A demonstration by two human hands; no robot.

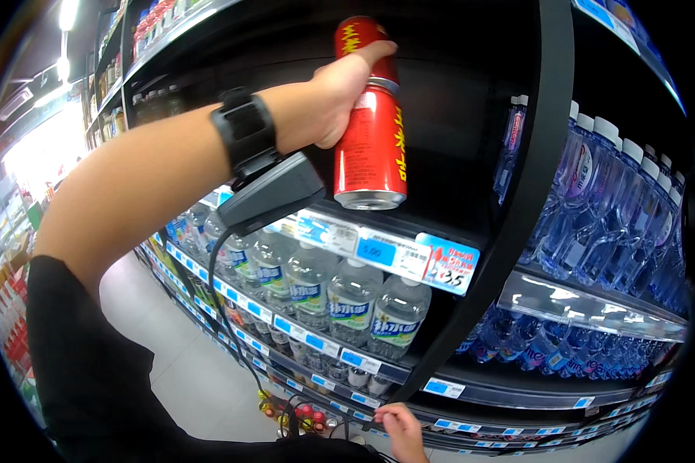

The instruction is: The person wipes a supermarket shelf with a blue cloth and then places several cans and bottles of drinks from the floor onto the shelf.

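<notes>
My left hand (347, 87), with a black strap and a grey device at its wrist, reaches up to the dark shelf. It grips two red drink cans stacked end to end: the lower can (370, 153) hangs just above the shelf's front edge, and the upper can (350, 35) is partly behind the fingers. Low in the view, my right hand (402, 428) has curled fingers beside the foot of a black shelf post. Whether it holds anything cannot be made out.
Clear plastic bottles (350, 301) stand in a row on the shelf below, behind price tags (376, 250). Right of the black post (512, 214) are blue-tinted water bottles (602, 191). A black cable (214, 289) hangs from the wrist device. Several red- and yellow-topped items (307, 414) sit on the floor.
</notes>
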